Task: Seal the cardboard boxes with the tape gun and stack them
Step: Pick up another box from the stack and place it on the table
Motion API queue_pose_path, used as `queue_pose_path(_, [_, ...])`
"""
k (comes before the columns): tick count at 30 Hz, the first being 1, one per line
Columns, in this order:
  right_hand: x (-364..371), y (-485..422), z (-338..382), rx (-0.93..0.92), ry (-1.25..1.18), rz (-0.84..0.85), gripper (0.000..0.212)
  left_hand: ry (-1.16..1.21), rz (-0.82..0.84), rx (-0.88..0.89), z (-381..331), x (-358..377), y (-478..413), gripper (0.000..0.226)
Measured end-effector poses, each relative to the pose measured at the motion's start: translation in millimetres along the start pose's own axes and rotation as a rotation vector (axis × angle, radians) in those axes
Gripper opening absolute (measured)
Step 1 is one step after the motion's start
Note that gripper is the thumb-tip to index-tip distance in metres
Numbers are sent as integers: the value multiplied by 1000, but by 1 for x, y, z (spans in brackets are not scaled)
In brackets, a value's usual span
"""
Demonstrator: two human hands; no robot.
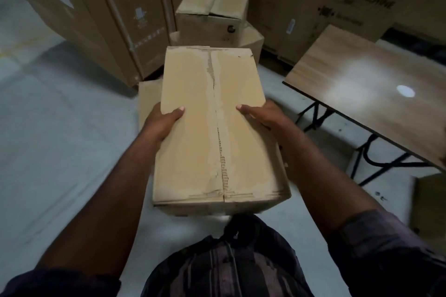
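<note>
I carry a long brown cardboard box (193, 128) in front of my chest, above the floor. A strip of tape runs along its closed top seam. My left hand (161, 120) grips the box's left side with the thumb over the top. My right hand (263, 116) grips the right side, thumb also lying on the top. Beyond it stand two stacked boxes: the upper box (212, 5) has a raised flap, and the lower box (251, 38) shows under it. Another box (148, 96) lies on the floor beneath the carried one. No tape gun is visible.
A wooden folding table (362, 79) with black legs stands to the right. Tall appliance cartons (96, 14) rise at the back left, and washing machine cartons (337, 2) line the back right. Part of a carton (429, 205) shows at the right edge. Grey floor (60, 140) spreads to the left.
</note>
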State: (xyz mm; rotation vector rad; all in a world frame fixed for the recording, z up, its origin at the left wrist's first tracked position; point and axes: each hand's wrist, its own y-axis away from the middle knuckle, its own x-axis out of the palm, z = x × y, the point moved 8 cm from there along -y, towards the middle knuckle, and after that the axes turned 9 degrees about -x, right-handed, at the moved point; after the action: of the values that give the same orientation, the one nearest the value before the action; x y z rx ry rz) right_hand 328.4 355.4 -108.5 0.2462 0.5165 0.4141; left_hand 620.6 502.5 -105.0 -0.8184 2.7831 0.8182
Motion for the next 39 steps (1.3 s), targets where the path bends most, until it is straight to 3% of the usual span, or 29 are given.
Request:
queue_pose_path(3, [-53,27,-7,13,-28,-54,67,-50,49,77,-30,41,25,51])
queue_pose_path(6, [-110,44,-19,-3,-64,-129,72,-82,99,124,-58,89,41,46])
queue_pose_path(10, [-193,65,-42,14,-120,-227,59,-115,176,179,-98,172,56,54])
queue_pose_path(14, [-291,80,-70,14,-166,-319,48,-131,234,234,-143,273,79,40])
queue_pose_path(18, [-381,91,-101,7,-225,-410,60,-171,310,250,-175,366,94,51])
queue_pose_path(22, [-456,104,-133,1,-292,-483,55,-193,347,265,-200,448,107,49])
queue_pose_path(26, [-508,101,-162,13,-273,-537,59,-240,391,303,-216,515,107,63])
queue_pose_path(30, [-546,84,-188,76,-301,-586,56,-239,388,308,-231,566,100,49])
queue_pose_path(35, [-581,34,-210,100,-322,-612,69,-262,423,288,-254,614,62,39])
queue_pose_path(39, [-598,-6,-209,102,-354,-630,62,-271,457,289,-280,645,19,46])
